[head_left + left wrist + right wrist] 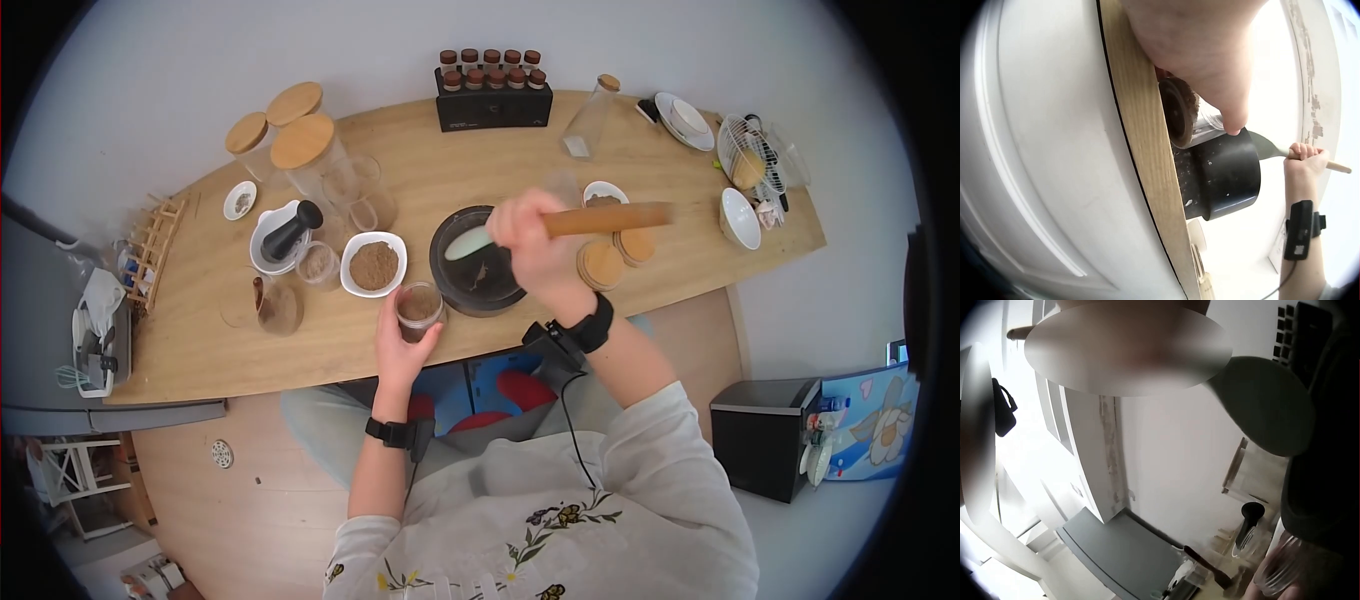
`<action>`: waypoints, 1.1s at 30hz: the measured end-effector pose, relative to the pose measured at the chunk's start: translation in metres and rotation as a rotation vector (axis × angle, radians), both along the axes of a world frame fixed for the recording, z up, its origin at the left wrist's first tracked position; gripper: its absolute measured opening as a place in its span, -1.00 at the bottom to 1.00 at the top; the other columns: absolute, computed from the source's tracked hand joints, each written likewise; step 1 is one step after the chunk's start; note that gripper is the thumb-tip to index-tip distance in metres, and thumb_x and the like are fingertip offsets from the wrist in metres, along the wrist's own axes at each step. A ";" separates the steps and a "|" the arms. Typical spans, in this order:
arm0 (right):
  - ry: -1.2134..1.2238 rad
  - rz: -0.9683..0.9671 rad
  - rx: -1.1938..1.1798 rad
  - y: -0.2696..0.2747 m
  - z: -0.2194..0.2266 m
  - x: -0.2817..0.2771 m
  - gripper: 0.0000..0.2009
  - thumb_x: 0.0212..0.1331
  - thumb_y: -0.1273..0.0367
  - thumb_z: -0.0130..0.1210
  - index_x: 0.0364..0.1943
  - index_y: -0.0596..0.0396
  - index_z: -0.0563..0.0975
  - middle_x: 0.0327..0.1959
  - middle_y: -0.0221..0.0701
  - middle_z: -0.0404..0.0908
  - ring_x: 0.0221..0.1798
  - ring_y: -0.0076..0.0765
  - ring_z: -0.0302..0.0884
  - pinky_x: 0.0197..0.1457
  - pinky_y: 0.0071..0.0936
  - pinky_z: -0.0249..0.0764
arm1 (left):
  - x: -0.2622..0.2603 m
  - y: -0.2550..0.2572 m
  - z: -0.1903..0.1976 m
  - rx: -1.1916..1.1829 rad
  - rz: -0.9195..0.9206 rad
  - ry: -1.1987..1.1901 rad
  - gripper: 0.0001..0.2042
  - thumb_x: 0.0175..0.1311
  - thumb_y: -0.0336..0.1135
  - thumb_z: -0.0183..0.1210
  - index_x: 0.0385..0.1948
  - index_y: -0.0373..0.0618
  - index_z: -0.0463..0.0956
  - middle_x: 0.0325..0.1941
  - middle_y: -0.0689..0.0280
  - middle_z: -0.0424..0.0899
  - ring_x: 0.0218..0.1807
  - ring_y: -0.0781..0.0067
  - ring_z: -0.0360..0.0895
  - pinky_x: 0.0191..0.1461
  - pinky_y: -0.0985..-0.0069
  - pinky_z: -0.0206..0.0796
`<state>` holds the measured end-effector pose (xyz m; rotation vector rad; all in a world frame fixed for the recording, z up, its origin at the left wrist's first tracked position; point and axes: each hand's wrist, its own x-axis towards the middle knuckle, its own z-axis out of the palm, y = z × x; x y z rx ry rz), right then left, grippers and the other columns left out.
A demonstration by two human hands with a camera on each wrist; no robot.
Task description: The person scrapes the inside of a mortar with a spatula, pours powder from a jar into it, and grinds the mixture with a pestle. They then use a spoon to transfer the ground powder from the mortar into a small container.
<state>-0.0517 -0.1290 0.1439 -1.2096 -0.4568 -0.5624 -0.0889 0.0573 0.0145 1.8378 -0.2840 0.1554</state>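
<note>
My left hand grips a small glass jar of brown powder at the table's front edge. Just right of it stands a black mortar with a little brown residue on its inside. Curled round a wooden handle, my right hand holds a spatula whose pale green blade is over the mortar's upper left part. In the left wrist view the jar is beside the mortar's dark wall. The right wrist view shows the blade large, near the mortar's rim.
Left of the jar are a white bowl of brown powder, a small glass and a bowl with a black pestle. Lidded jars stand right of the mortar. A spice rack is at the back.
</note>
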 end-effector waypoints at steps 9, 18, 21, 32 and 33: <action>-0.057 0.058 0.111 -0.012 0.017 -0.007 -0.72 0.20 0.35 -0.20 -0.65 0.04 0.13 -0.84 -0.51 0.08 -0.77 -0.53 -0.04 -0.65 -0.52 0.03 | 0.000 -0.001 0.000 -0.011 0.006 -0.006 -0.32 -0.19 -0.39 0.30 0.07 -0.26 0.17 -0.01 0.09 0.39 0.06 0.23 0.35 0.12 0.42 0.19; -0.107 0.070 0.216 -0.012 0.012 -0.002 -0.74 0.23 0.41 -0.22 -0.63 0.09 0.14 -0.81 -0.53 0.12 -0.74 -0.61 0.00 -0.65 -0.60 0.03 | 0.000 0.000 -0.002 0.002 0.004 -0.018 -0.32 -0.20 -0.39 0.30 0.07 -0.26 0.16 -0.01 0.10 0.39 0.06 0.22 0.34 0.11 0.42 0.19; 0.006 -0.006 -0.063 -0.003 -0.009 -0.006 -0.74 0.22 0.40 -0.21 -0.63 0.09 0.15 -0.81 -0.53 0.13 -0.74 -0.60 0.02 -0.65 -0.59 0.04 | 0.000 0.000 -0.003 -0.010 0.000 -0.011 -0.31 -0.20 -0.39 0.30 0.07 -0.26 0.16 -0.01 0.09 0.38 0.06 0.22 0.34 0.11 0.41 0.19; 0.103 0.013 0.024 -0.002 0.006 0.000 -0.75 0.19 0.38 -0.23 -0.65 0.02 0.15 -0.84 -0.53 0.04 -0.77 -0.56 -0.07 -0.66 -0.55 -0.04 | 0.002 0.000 -0.001 0.004 0.009 -0.022 -0.31 -0.20 -0.40 0.30 0.07 -0.26 0.17 -0.01 0.10 0.39 0.06 0.22 0.35 0.11 0.41 0.19; 0.067 0.031 0.085 -0.006 0.011 0.003 -0.75 0.20 0.38 -0.24 -0.65 0.02 0.16 -0.84 -0.53 0.03 -0.77 -0.57 -0.07 -0.66 -0.56 -0.04 | 0.001 0.000 -0.002 0.005 0.009 -0.021 -0.31 -0.20 -0.40 0.30 0.07 -0.26 0.16 -0.01 0.10 0.38 0.06 0.22 0.34 0.11 0.41 0.19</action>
